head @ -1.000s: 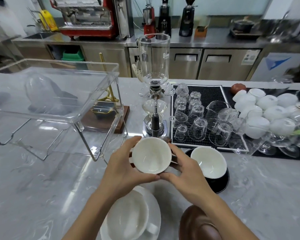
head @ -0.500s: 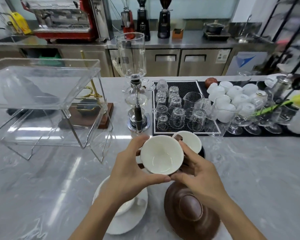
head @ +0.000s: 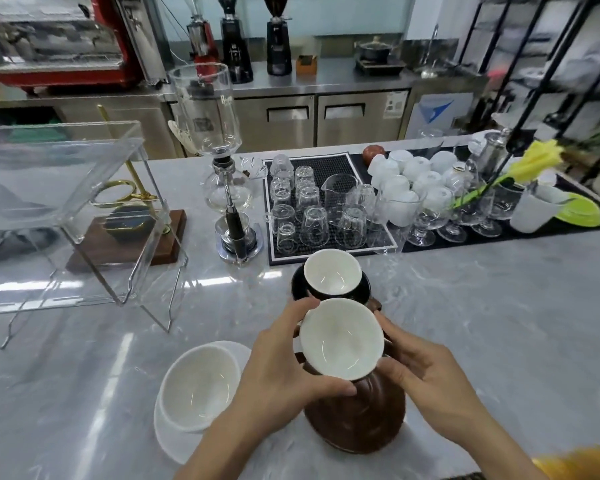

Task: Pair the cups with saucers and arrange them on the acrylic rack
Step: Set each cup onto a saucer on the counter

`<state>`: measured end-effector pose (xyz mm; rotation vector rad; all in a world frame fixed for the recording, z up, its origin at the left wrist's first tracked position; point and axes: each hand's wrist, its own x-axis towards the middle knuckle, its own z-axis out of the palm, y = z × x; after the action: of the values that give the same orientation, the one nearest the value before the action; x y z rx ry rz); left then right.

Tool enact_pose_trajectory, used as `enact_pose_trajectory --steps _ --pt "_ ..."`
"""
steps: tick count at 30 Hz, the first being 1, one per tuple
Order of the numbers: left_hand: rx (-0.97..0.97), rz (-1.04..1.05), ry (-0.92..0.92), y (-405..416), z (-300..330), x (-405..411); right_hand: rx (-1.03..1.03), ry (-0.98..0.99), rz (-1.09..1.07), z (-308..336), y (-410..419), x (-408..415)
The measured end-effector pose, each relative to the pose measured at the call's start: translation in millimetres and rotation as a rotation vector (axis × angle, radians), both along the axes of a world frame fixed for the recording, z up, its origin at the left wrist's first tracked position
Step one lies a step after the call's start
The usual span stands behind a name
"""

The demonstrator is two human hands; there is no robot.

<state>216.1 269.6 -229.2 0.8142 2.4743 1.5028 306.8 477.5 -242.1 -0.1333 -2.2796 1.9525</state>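
Observation:
A cup with a white inside and brown outside (head: 342,338) is held between my left hand (head: 281,372) and my right hand (head: 420,372), just above a brown saucer (head: 361,420) on the marble counter. Behind it a black cup with a white inside (head: 331,273) sits on a black saucer (head: 364,289). To the left a white cup (head: 198,382) rests on a white saucer (head: 177,441). The clear acrylic rack (head: 66,188) stands at the far left with nothing on its top shelf.
A glass siphon brewer (head: 227,188) stands beside the rack. A black mat (head: 329,202) holds several upturned glasses; white cups (head: 413,174) and stemmed glasses (head: 426,223) lie further right. A wooden base with a brass dripper stand (head: 129,233) sits under the rack.
The view has swung right and down. Both hands have carried the brown cup from above the white cup over to the brown saucer and lowered it.

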Motion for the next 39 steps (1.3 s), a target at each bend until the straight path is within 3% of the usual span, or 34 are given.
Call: enact_pose_trajectory --steps 11,19,39 --pt "-0.067 -0.074 -0.077 11 -24 21 -0.052 -0.111 -0.041 -26 11 31" --pt "-0.102 -0.122 0.006 14 -29 27 -0.028 -0.135 -0.053 -38 8 39" --pt "-0.122 -0.141 -0.028 13 -36 26 -0.074 -0.163 -0.087 -41 7 48"
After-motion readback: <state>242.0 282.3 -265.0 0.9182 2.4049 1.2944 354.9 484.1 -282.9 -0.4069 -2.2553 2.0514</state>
